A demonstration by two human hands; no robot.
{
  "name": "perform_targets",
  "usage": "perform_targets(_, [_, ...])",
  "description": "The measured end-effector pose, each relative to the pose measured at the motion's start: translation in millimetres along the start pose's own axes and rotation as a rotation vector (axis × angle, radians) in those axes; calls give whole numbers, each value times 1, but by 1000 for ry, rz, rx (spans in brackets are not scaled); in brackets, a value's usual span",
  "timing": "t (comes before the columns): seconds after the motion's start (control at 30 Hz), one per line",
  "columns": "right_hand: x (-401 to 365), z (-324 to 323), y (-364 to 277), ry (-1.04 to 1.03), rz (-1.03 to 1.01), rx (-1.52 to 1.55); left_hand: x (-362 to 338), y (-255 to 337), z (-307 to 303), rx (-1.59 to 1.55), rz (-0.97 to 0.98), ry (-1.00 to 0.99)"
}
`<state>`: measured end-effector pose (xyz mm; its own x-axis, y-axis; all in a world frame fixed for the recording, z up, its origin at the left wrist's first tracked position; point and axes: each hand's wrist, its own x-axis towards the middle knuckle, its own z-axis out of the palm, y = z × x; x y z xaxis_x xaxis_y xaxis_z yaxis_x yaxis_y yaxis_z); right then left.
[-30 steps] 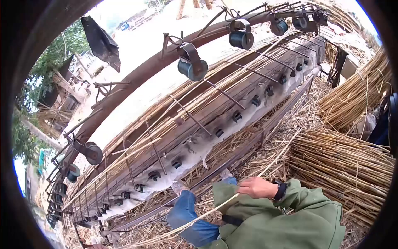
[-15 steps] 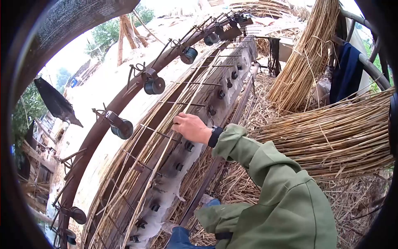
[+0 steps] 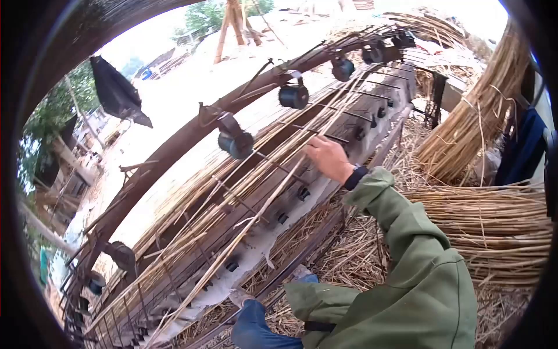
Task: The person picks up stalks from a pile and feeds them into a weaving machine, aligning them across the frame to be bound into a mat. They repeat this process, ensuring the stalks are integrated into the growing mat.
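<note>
My right hand [image 3: 329, 157] reaches out from a green sleeve with a dark wristband. Its fingers are bent around long thin reeds [image 3: 273, 195] that run lengthwise along a wooden beam frame [image 3: 244, 218]. Thin metal rods cross the frame beneath the reeds. Above and to the left, a curved brown bar [image 3: 174, 142] carries several wire spools [image 3: 235, 141]. My left hand does not show.
At the right lies a large bundle of reeds [image 3: 482, 227], with an upright bundle [image 3: 476, 122] behind it. Loose straw [image 3: 349, 256] covers the ground by my feet. A black cloth [image 3: 119, 90] hangs at the upper left.
The view has turned to the left, so the frame and bundles appear further right and more tilted. My right hand stays on the reeds.
</note>
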<state>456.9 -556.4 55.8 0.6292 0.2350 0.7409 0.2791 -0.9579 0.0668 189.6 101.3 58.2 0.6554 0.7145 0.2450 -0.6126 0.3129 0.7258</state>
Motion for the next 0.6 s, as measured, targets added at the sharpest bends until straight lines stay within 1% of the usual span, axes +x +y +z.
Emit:
perform_targets(0.07, [5, 2, -5, 45, 19, 122, 6, -3, 20, -19, -2, 145])
perform_targets(0.1, [9, 5, -8, 71, 15, 110, 11, -7, 15, -10, -12, -122])
perform_targets(0.13, [11, 24, 2, 13, 36, 96, 1, -11, 59, -55, -20, -23])
perform_targets(0.17, [16, 23, 1, -11, 30, 133, 9, -16, 62, -69, -16, -6])
perform_targets(0.2, [19, 39, 16, -82, 34, 149, 24, -23, 61, -98, -79, 16])
perform_targets(0.23, [23, 54, 24, -81, 59, 231, 38, -31, 58, -121, -122, -29])
perform_targets(0.3, [29, 79, 38, -61, 51, 162, 66, -53, 53, -116, -168, -2])
perform_targets(0.33, [33, 89, 42, -92, 40, 162, 84, -65, 44, -125, -257, -10])
perform_targets(0.37, [35, 95, 47, -125, 36, 153, 94, -75, 44, -102, -285, -7])
perform_targets(0.43, [35, 103, 54, -159, 20, 139, 123, -103, 26, -86, -422, 52])
perform_targets(0.5, [33, 109, 60, -161, -12, 132, 133, -114, 35, 4, -486, 118])
perform_targets(0.53, [33, 106, 57, -218, 29, 134, 138, -118, 37, 11, -509, 71])
perform_targets(0.6, [31, 101, 48, -191, 52, 165, 143, -124, 39, 28, -470, 80])
